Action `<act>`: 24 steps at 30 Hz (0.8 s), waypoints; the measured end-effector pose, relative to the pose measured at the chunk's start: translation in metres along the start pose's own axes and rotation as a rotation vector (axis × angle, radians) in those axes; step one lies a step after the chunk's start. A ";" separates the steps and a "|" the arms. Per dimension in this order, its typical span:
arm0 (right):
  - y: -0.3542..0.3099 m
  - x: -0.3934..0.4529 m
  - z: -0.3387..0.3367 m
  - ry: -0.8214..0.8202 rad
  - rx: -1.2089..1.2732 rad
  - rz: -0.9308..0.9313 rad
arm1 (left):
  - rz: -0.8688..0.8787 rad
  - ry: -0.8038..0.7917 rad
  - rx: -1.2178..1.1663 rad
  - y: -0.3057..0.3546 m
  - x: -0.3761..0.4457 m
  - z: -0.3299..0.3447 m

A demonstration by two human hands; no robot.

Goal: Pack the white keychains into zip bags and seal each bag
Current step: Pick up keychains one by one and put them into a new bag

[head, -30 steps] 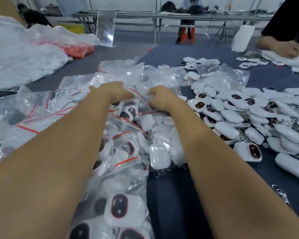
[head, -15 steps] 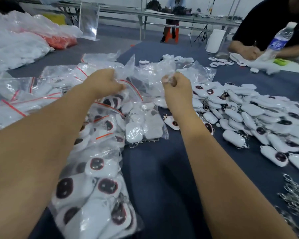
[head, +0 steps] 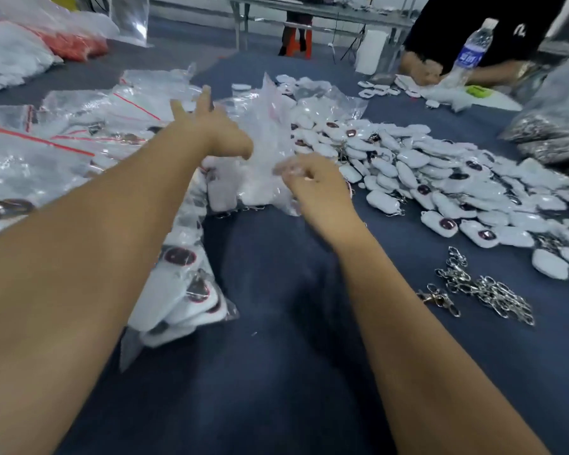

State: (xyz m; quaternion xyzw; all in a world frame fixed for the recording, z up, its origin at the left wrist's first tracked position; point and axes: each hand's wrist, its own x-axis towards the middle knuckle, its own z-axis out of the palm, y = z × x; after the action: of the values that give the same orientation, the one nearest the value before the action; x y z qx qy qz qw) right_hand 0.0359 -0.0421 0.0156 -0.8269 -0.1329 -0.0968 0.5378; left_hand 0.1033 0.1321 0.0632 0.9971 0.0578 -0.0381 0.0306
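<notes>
You are handling a zip bag of white keychains that is standing up off the dark blue tabletop, between your two hands. Your right hand is pinching the clear plastic at its near edge, fingers curled; your left hand is spread wide beside the bag, gripping nothing that I can make out through the blur. I think the seal is the step in hand, so be bringing the left back to the red strip and running it flat. The loose keychains are lying heaped just right of the bag, filled bags to the left.
</notes>
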 end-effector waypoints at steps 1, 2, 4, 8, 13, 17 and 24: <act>0.004 -0.008 -0.008 0.083 0.081 0.047 | -0.042 -0.031 -0.121 0.005 -0.011 -0.006; 0.008 -0.016 -0.017 0.147 0.152 0.106 | -0.104 -0.081 -0.257 0.010 -0.022 -0.014; 0.016 -0.030 -0.030 0.227 0.320 0.216 | -0.171 -0.163 -0.395 0.020 -0.040 -0.029; 0.029 -0.054 -0.042 0.241 0.479 0.325 | -0.131 -0.012 -0.301 0.038 -0.061 -0.040; 0.031 -0.064 -0.043 0.247 0.510 0.313 | 0.149 0.855 -0.627 0.107 -0.106 -0.013; 0.034 -0.063 -0.049 0.353 0.608 0.354 | 0.635 0.405 -1.289 0.163 -0.132 0.031; 0.042 -0.062 -0.068 0.653 0.353 0.406 | -0.013 0.152 -1.760 0.151 -0.097 0.078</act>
State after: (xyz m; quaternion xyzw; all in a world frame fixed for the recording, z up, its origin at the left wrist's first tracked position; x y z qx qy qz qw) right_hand -0.0106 -0.1275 -0.0117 -0.6575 0.1953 -0.2216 0.6931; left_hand 0.0196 -0.0339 0.0021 0.6113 0.0735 0.0863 0.7832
